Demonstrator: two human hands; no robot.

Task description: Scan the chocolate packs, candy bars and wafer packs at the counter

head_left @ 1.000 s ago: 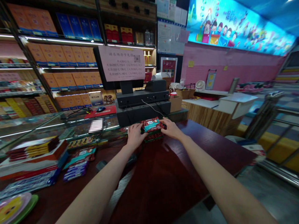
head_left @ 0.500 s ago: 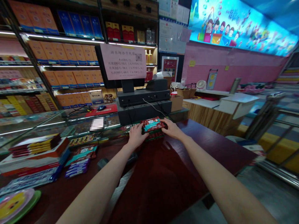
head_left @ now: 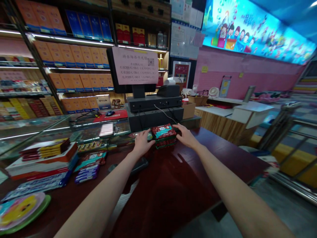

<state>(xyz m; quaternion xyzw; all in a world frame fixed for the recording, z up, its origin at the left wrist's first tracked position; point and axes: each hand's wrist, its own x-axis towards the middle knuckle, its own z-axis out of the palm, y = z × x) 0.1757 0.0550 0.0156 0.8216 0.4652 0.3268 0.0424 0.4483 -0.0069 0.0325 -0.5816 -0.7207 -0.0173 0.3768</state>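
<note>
A small stack of red and teal packets (head_left: 163,135) rests on the dark red counter (head_left: 173,185), just in front of the black till. My left hand (head_left: 141,142) lies at the stack's left end, fingers stretched and touching or nearly touching it. At the right end my right hand (head_left: 186,136) has its fingertips against the packets. Neither hand has lifted anything; the stack sits flat between them.
The till's screen carries a pink sign (head_left: 135,65) above its black base (head_left: 155,114). A black handset (head_left: 139,164) lies near my left forearm. At the left are more packets (head_left: 89,163), stacked flat boxes (head_left: 43,160), coloured plates (head_left: 22,210) and a glass display case (head_left: 44,127).
The top packet, held slightly raised between both hands a second ago, now lies flush on the stack. My fingers have eased off its ends. The view has shifted a little to the left.
</note>
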